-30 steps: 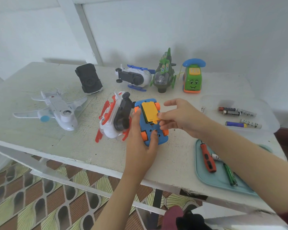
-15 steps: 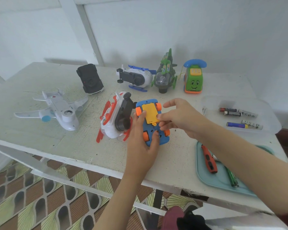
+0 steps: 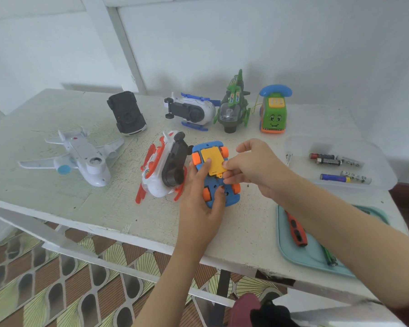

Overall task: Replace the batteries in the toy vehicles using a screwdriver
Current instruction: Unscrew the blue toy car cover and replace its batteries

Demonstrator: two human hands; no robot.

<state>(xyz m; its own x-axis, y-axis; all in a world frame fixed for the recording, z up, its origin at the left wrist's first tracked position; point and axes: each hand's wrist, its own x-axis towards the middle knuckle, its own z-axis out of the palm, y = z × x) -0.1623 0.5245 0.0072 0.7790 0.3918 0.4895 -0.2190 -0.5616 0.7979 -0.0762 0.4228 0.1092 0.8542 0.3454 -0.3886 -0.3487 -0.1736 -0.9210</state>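
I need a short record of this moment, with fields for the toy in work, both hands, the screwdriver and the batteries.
toy: blue car, wheels up, yellow cover on its underside
left hand: grips the blue car, thumb on the yellow cover
right hand: pinches the yellow cover's edge
screwdriver: in no hand, lies in the teal tray
batteries: several, in the clear container

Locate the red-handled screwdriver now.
In the head view, the red-handled screwdriver lies on the teal tray at the front right of the table, nearer the person than the clear battery box.
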